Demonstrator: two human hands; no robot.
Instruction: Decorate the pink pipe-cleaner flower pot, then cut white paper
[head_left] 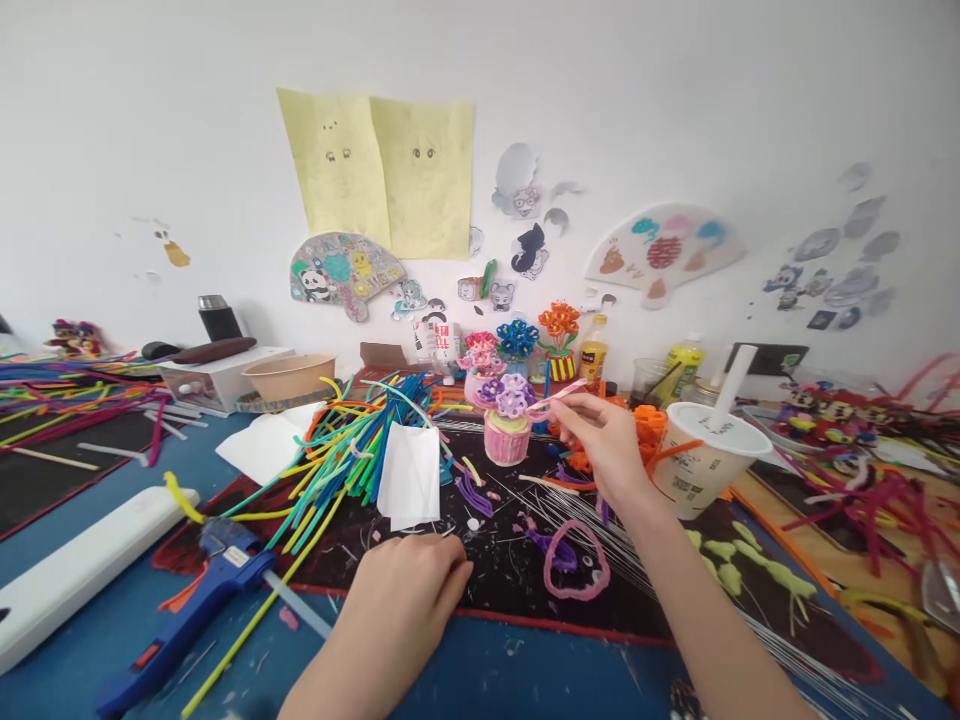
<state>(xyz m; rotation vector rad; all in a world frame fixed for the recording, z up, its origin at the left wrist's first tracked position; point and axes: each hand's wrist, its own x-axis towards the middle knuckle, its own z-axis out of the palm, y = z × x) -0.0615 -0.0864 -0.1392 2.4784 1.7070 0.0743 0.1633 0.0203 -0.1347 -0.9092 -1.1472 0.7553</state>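
My right hand (606, 440) pinches a slim pink stick-like piece (561, 396), whose far end reaches the purple flower (514, 395); touching or just in front, I cannot tell. That flower tops a small pink pot (506, 440) with a pale yellow rim, made of fuzzy stems. Curled into a loose fist, my left hand (412, 585) rests at the front of the dark mat (517, 622); nothing shows in it, and its palm is hidden. A pink fuzzy loop (576, 560) and purple scraps (474, 495) lie between the hands.
A blue glue gun (199, 610) lies at left beside a bundle of colourful pipe cleaners (360, 460) and white paper (410, 475). A lidded drink cup (705, 460) with a straw stands beyond my right forearm. Blue (517, 345) and orange (560, 325) flower pots line the back near a bottle (593, 355).
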